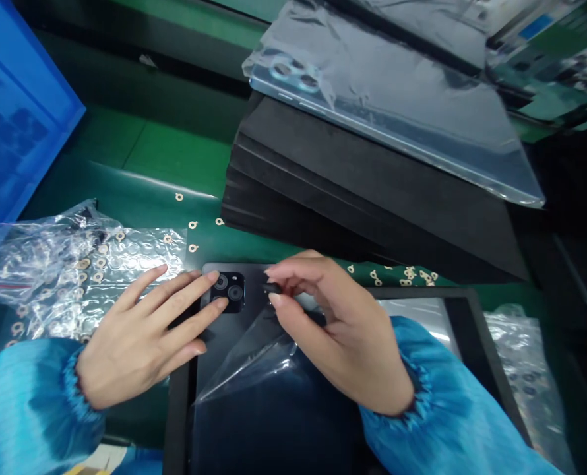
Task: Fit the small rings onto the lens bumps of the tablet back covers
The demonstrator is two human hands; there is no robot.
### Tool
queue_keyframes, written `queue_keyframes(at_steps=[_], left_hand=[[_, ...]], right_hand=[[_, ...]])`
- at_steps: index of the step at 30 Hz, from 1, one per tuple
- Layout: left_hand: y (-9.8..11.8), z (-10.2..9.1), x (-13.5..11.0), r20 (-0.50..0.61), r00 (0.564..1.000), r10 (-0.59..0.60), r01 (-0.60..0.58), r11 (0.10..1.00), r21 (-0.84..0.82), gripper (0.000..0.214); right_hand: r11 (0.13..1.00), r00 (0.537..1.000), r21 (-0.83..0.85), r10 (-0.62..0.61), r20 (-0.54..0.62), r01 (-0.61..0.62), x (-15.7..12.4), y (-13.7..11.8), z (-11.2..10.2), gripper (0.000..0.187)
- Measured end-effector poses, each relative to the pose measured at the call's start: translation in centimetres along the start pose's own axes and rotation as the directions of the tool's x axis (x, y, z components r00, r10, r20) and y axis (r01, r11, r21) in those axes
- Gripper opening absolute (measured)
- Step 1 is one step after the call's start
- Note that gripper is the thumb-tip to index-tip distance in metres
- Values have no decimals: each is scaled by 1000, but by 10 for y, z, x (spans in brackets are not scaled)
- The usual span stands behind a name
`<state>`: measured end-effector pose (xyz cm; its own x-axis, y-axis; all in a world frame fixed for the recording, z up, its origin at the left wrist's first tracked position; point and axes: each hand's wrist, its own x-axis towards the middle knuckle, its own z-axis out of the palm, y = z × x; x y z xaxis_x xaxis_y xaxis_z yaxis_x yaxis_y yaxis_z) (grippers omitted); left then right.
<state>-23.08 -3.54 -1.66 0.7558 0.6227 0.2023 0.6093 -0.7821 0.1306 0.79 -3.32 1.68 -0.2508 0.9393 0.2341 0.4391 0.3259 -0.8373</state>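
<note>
Head: 1 tablet (247,318), 2 lenses (235,292); R hand (334,330) pinches 1 part (272,288).

**Centre of frame:** a dark tablet (230,327) lies back-up on the green worktop (175,158), with its camera module (229,290) at its upper left corner. The left hand (145,330) rests flat with fingers extended, the fingertips touching the module. The right hand (333,330) pinches a small black part (272,287) just right of the module, above a lifted clear film (254,369).

**Left:** bubble wrap (140,247) strewn with gold rings (82,264).

**Upper right:** a bagged tablet (372,99) on stacked black foam (372,191).
</note>
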Motion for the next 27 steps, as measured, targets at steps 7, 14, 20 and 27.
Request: queue_keyframes(at_steps=[7, 14, 20, 27], left_hand=[[-1, -1, 0, 9, 999, 48, -48, 998, 50, 42], [-1, 2, -1, -71, 996, 54, -54, 999, -6, 40], [-2, 1, 1, -81, 992, 92, -87, 994, 58, 33], [-5, 3, 0, -93, 987, 129, -124, 991, 53, 34]], right_hand=[[1000, 1000, 29, -6, 26, 5, -1, 3, 7, 19], [999, 999, 7, -37, 28, 37, 0, 12, 18, 16], [997, 997, -16, -73, 13, 73, -1, 18, 23, 16], [998, 998, 2, -60, 10, 60, -2, 19, 22, 18]])
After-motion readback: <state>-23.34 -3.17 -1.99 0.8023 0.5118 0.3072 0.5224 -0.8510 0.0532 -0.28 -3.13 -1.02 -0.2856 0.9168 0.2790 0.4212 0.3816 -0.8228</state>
